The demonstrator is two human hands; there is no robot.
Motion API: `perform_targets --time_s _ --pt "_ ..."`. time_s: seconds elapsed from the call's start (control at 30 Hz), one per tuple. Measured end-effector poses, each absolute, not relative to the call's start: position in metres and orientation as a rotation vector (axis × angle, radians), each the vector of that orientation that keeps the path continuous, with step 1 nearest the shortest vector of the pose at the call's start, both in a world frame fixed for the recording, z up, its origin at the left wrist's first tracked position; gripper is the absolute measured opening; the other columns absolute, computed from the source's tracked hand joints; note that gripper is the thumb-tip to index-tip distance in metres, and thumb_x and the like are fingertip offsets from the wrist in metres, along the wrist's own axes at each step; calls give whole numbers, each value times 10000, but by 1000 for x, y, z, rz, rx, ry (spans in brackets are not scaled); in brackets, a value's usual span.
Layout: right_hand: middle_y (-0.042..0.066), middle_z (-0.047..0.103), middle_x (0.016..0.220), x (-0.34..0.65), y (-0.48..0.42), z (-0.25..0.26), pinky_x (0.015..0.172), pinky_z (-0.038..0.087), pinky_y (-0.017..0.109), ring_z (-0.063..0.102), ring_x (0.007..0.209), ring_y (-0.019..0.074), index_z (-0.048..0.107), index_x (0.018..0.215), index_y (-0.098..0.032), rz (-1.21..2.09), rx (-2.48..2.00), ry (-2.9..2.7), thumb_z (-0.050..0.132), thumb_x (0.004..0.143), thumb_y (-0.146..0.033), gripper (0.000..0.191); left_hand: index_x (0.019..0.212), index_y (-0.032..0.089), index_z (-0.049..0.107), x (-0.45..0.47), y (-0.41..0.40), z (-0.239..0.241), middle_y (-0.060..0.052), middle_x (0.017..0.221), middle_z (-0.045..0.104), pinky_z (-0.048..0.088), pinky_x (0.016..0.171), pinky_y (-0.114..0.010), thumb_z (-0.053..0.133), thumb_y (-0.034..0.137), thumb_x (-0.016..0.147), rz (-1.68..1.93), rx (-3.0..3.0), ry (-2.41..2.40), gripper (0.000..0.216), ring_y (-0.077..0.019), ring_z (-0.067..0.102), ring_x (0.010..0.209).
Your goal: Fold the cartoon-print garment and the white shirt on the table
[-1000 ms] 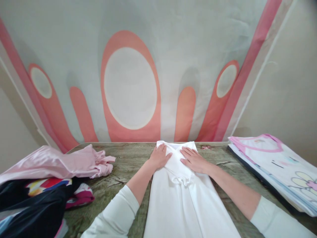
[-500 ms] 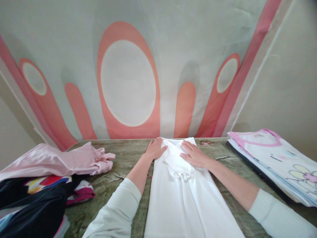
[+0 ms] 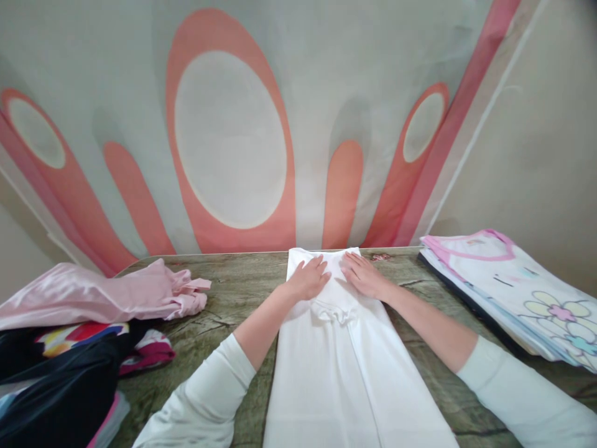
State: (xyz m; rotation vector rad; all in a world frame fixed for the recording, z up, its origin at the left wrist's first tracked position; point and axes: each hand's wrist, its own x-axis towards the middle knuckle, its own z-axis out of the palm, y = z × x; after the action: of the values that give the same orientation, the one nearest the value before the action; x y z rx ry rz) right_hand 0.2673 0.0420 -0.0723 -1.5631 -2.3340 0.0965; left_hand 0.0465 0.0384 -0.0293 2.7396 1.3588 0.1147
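Note:
A white garment [image 3: 345, 373] lies flat down the middle of the wood-grain table [image 3: 233, 305], its folded top end reaching the far edge. My left hand [image 3: 308, 278] rests palm down on the top left of it, fingers stretched out. My right hand [image 3: 364, 274] lies flat on the top right, fingers spread. Both hands hold nothing and press on the cloth, close together. A small gathered bow sits just below them at the garment's middle.
A heap of unfolded clothes lies at the left: a pink garment [image 3: 102, 298] over dark and multicoloured ones [image 3: 60, 379]. At the right stands a stack of folded clothes [image 3: 508, 286] topped by a white shirt with pink trim. A patterned cloth [image 3: 233, 137] hangs behind the table.
My left hand has slid from the garment's left edge inward onto its top. The top fold now lies flatter, and the view has tilted slightly upward.

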Motion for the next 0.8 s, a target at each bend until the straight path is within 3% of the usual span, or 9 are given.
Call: perform_targets --time_s 0.23,0.4,0.57,0.8 --pt "116 243 1471 269 39 -75 1090 196 437 206 1351 252 296 1400 -123 154 -1551 -2409 213 894 -588 693 1419 168 198 44 27 -39 -89 1491 168 84 1077 -452 151 529 927 20 2772 1282 613 -237 113 1368" --pt "139 320 1434 286 51 -75 1085 232 438 263 1331 254 351 1371 -96 133 -1631 -2192 173 923 -511 635 1411 155 224 45 23 -32 -102 1487 177 107 1075 -452 159 485 939 75 2769 1383 580 -248 136 1363" --pt "125 322 1437 292 50 -67 1107 198 393 239 1342 236 327 1386 -86 84 -1623 -2131 118 915 -541 687 1398 176 252 49 3 -24 -81 1491 175 113 1085 -395 140 407 963 126 2837 1209 505 -192 130 1367" --pt "105 227 1477 258 23 -62 1104 149 427 164 1363 241 268 1417 -126 179 -1498 -2412 197 890 -603 714 1434 165 147 43 1 -34 -73 1497 139 73 1092 -392 135 437 959 57 2832 1130 547 -175 88 1374"
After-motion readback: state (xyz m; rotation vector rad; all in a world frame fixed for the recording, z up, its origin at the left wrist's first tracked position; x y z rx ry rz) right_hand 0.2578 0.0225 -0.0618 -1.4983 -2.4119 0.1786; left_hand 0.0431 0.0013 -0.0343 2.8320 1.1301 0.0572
